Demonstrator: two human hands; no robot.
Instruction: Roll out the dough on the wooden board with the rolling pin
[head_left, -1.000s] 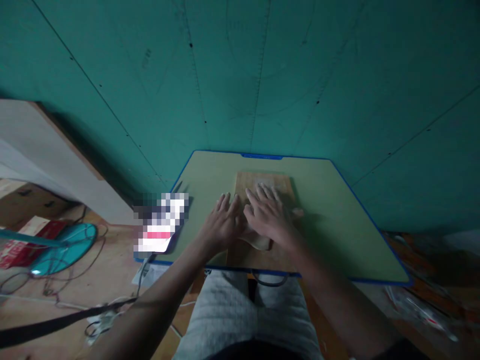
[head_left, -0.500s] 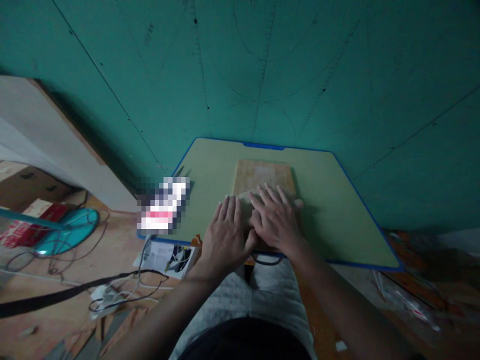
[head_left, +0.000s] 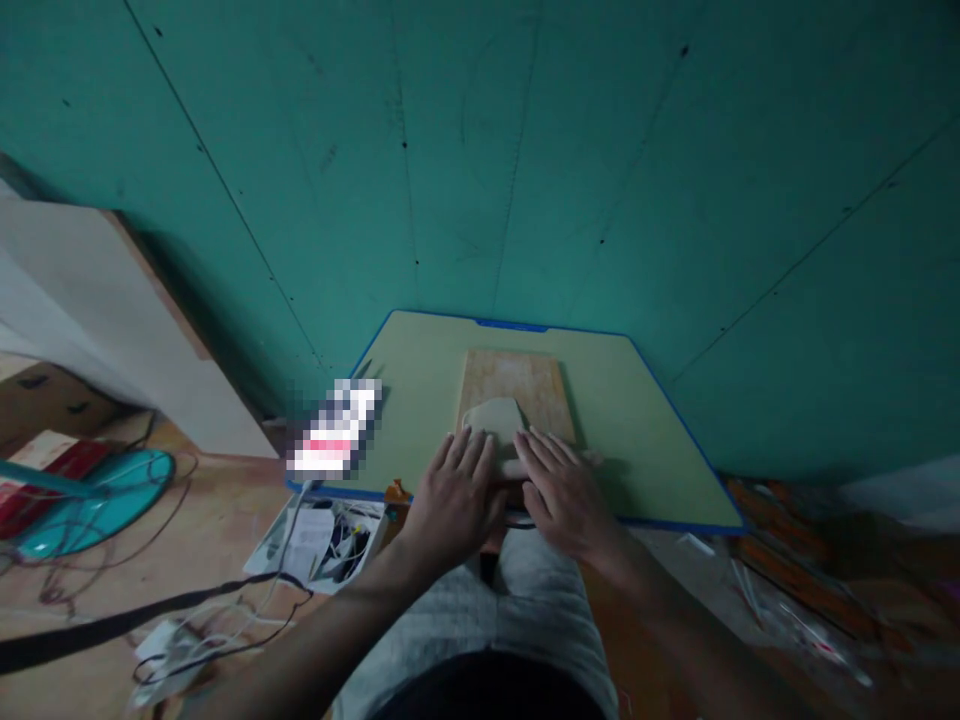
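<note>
A pale lump of dough (head_left: 496,419) lies on a wooden board (head_left: 512,385) that rests on a low green table with a blue rim (head_left: 645,400). My left hand (head_left: 454,495) lies flat with its fingers stretched out, the fingertips touching the dough's near edge. Beside it my right hand (head_left: 564,490) is also flat, fingers spread, its tips at the near right of the dough. Both hands sit at the table's front edge. Neither hand grips anything.
A blurred-out object (head_left: 335,430) sits on the table's left corner. A teal wall rises right behind the table. On the floor at left are a teal fan base (head_left: 75,500), cables, papers (head_left: 315,535) and a black strap (head_left: 112,625). Clutter lies on the floor at right.
Both hands have slid back toward me along the board, from over the dough to its near edge, so most of the dough now shows. The view has shifted slightly.
</note>
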